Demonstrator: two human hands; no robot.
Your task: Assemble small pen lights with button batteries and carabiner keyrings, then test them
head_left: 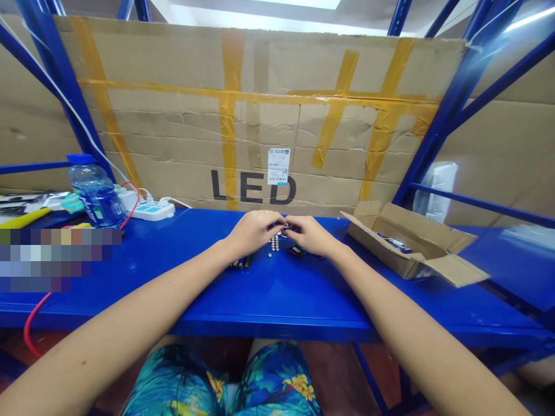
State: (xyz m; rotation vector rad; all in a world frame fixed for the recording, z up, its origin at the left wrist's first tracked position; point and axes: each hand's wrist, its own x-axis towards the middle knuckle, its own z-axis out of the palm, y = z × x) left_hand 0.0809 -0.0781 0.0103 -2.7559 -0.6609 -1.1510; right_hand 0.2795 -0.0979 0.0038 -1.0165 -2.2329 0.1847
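My left hand (pixel 256 229) and my right hand (pixel 309 233) meet above the blue table, fingertips pinched together. Between them is a small shiny silver piece (pixel 285 226), too small to identify and partly covered by the fingers. Several small round silver pieces (pixel 276 244) that look like button cells lie in rows just below the fingertips, with a single one (pixel 269 255) apart from them. Dark tubes with silvery ends (pixel 247 263) lie under my left wrist, partly hidden. Beside my right hand are small red and green looped items (pixel 296 250).
An open cardboard box (pixel 407 263) with shiny items inside stands at the right. On the left are a plastic bottle (pixel 96 193) with a blue cap, a white power strip (pixel 152 210) and a red cable (pixel 34 320). A large cardboard panel (pixel 182 138) closes off the back.
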